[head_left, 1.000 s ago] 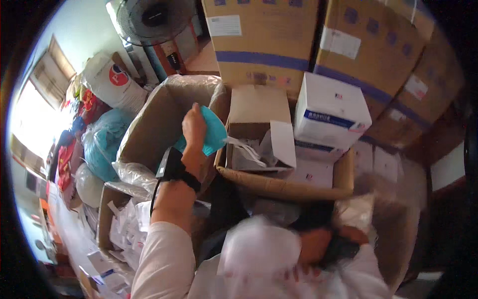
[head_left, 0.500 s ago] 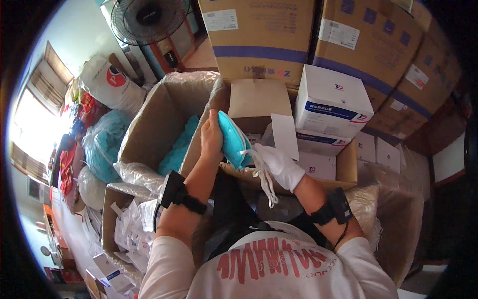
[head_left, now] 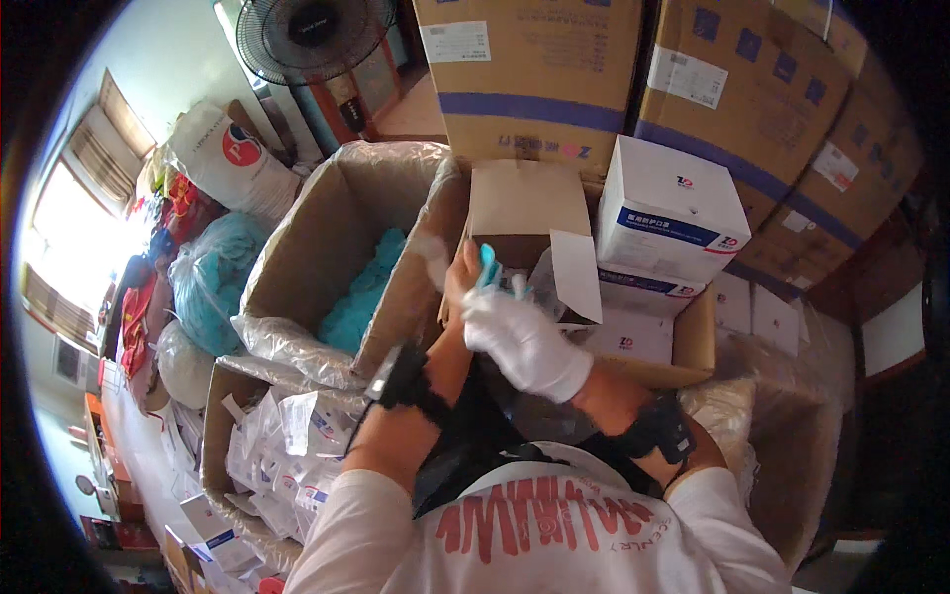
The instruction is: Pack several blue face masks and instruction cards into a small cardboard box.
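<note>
My bare left hand is closed around turquoise face masks, held edge-on in front of the open boxes. Only a narrow part of them shows. Close against it, my white-gloved right hand has its fingers curled inward and covers the masks' lower part. Whatever those fingers hold is hidden. A white carton with raised flaps stands open just beyond the hands. To the left, a deep lined cardboard box contains a heap of turquoise masks.
A closed white carton sits on others in a cardboard box at the right. Large brown cartons are stacked behind. At lower left, another box holds white packets. A fan stands at the back.
The masks have turned from broadside to edge-on and sit slightly farther right. My right hand has moved left, close against the left one. The dangling white ear loops are out of sight.
</note>
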The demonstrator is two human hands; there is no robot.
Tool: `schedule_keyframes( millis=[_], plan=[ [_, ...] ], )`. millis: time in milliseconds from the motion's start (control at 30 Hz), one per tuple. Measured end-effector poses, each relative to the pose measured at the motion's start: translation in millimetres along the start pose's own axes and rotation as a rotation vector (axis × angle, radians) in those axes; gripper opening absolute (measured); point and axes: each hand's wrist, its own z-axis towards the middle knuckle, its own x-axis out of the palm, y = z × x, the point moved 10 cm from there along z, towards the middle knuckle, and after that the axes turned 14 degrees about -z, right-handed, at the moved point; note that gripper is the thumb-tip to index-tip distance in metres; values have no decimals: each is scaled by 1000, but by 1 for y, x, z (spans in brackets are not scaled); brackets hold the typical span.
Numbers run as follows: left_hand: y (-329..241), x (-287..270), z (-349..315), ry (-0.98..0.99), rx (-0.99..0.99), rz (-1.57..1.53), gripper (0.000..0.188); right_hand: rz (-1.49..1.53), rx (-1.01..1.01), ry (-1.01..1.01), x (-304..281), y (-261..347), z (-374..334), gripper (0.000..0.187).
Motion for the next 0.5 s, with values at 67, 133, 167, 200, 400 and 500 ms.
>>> schedule_keyframes(
  millis=[67, 133, 167, 200, 400, 500],
  plan=[
    [-37, -5, 10, 39, 25, 8, 54, 21, 133, 12, 14, 3, -9, 17],
    [-48, -16, 21, 21, 35, -39, 50, 97, 234, 41, 4, 9, -10, 17],
    [-59, -4, 14, 48, -26, -123, 48, 160, 341, 55, 0, 2, -14, 16],
    [-65, 0, 13, 21, 50, -26, 46, 133, 234, -46, -4, 12, -16, 16],
    [16, -194, 67, -701, 100, 123, 61, -96, 243, 157, -48, -4, -64, 13],
    [24, -235, 87, -711, 126, 152, 58, -43, 834, 95, -103, -66, -131, 17]
  ],
)
